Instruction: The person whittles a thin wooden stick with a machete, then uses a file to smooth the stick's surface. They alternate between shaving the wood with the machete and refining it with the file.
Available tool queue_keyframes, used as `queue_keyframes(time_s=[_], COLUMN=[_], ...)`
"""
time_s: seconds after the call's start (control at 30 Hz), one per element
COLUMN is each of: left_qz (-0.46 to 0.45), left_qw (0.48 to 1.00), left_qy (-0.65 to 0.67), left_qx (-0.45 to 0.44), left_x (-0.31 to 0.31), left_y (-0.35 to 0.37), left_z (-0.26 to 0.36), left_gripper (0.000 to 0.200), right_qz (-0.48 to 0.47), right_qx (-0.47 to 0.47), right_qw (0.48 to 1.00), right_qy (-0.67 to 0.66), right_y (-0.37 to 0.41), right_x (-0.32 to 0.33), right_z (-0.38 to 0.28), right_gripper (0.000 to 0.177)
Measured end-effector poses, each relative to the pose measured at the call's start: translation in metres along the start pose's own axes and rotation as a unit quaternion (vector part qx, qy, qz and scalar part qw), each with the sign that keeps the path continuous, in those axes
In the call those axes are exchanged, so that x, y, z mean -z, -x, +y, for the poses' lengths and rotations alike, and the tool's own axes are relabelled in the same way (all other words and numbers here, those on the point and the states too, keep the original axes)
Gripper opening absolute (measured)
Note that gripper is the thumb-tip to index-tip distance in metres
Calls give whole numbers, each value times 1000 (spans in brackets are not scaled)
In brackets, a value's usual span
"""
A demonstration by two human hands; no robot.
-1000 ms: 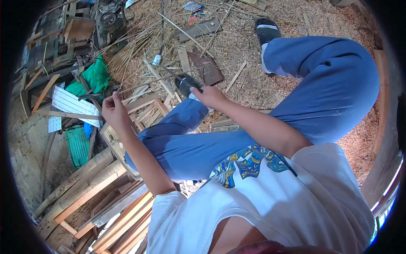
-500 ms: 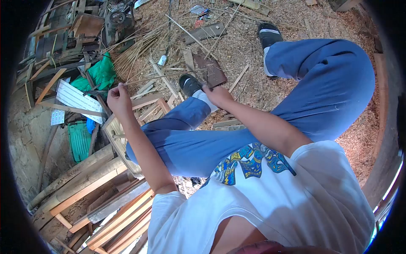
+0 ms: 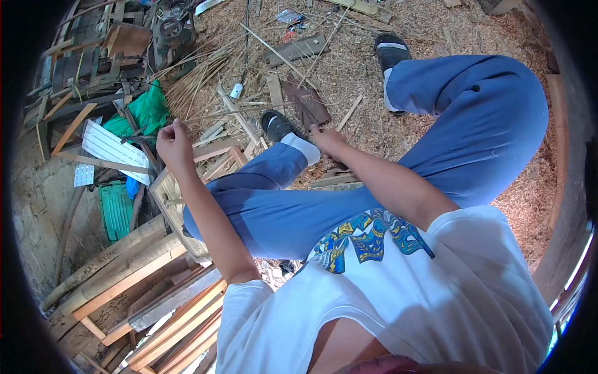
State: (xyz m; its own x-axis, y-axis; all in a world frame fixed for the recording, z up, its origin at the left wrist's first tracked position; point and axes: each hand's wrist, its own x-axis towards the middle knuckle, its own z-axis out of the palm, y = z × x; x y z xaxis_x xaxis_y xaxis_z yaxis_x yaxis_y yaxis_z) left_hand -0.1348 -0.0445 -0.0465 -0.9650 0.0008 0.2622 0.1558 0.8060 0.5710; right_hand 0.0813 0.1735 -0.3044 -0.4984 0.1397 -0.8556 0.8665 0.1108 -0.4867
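My left hand (image 3: pixel 175 142) is closed in a pinch on one end of a thin bamboo strip (image 3: pixel 232 113). The strip stretches to the right, across the front of my shoe (image 3: pixel 276 124). Wrapped round a dark, slim knife (image 3: pixel 313 118) is my right hand (image 3: pixel 329 141), just right of that shoe. The blade points away from me over a reddish-brown board (image 3: pixel 306 100), and much of the handle is hidden by my fingers.
A bundle of thin strips (image 3: pixel 196 87) fans out beyond my left hand. Wood offcuts (image 3: pixel 233 118) and shavings cover the ground around my feet. At the left lie a green plastic sheet (image 3: pixel 148 112), a white slotted panel (image 3: pixel 117 149) and stacked timber (image 3: pixel 180 324).
My right hand with the knife has shifted slightly right and toward me, past the strip's far end. My left hand keeps its pinch, almost in place.
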Motion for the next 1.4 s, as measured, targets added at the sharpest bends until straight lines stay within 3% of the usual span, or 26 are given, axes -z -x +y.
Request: queue_keyframes(time_s=[0.07,0.17,0.27,0.43,0.57,0.67,0.8,0.9,1.0,1.17,1.4], left_qz=[-4,-3,-10,-11,-26,-4,-3,-47,-38,-31,-30], left_qw=[1000,1000,1000,999,1000,998,1000,988,991,974,978], left_qy=[11,7,1,29,-4,-66,11,145,130,224,191], left_qx=[-7,8,18,21,13,-18,-22,15,3,-23,-76], left_x=[-1,2,6,4,2,-1,-5,-6,-9,-13,-8], left_y=[1,0,0,-7,-9,5,6,14,24,46,64], left_z=[2,-5,-10,-34,-16,20,10,23,35,55,51], left_gripper=[30,31,31,33,34,32,29,23,17,11,10], right_qz=[-26,-23,-70,-55,-40,-84,-85,-112,-131,-156,-180], right_qx=[40,184,180,25,-37,-6,111,145,189,247,295], right_qw=[998,983,979,998,997,983,989,978,965,947,926], right_qy=[-30,10,71,-3,-55,-165,-42,-101,-129,-131,-154], right_y=[26,56,75,5,1,1,44,61,75,111,140], right_x=[-2,0,17,12,9,-7,21,15,14,24,15], right_z=[-31,-62,-69,-2,-7,-26,-70,-89,-101,-127,-148], right_gripper=[83,81,78,75,76,78,76,73,73,73,69])
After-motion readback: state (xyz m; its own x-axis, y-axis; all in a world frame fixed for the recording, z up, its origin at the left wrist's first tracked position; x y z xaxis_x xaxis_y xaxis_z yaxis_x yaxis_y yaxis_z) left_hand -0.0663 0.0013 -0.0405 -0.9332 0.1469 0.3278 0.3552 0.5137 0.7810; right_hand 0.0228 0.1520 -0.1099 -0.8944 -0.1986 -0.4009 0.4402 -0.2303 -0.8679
